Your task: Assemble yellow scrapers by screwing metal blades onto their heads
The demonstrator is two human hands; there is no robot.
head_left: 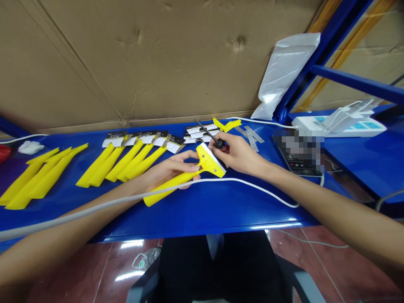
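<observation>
My left hand [176, 168] is closed around the neck of a yellow scraper [211, 163]. Its wide head, with two screws and a whitish strip along the edge, faces right, while the handle slants down to the left. A screwdriver [218, 143] with a dark shaft and a red-and-black handle is gripped in my right hand [238, 153], its shaft pointing up and left, away from the screws. The fingertips of that hand are at the strip's edge; whether they touch it I cannot tell. Behind the hands lie printed cards [200, 134], thin metal blades [252, 136] and small yellow pieces [227, 125].
Yellow scrapers with cards [126, 162] lie in a row at left; several more yellow scrapers [41, 179] lie farther left. A white cable [227, 179] crosses before my hands. A phone [296, 153] and power strip [341, 125] are at right. Cardboard [158, 63] backs the blue table [202, 210].
</observation>
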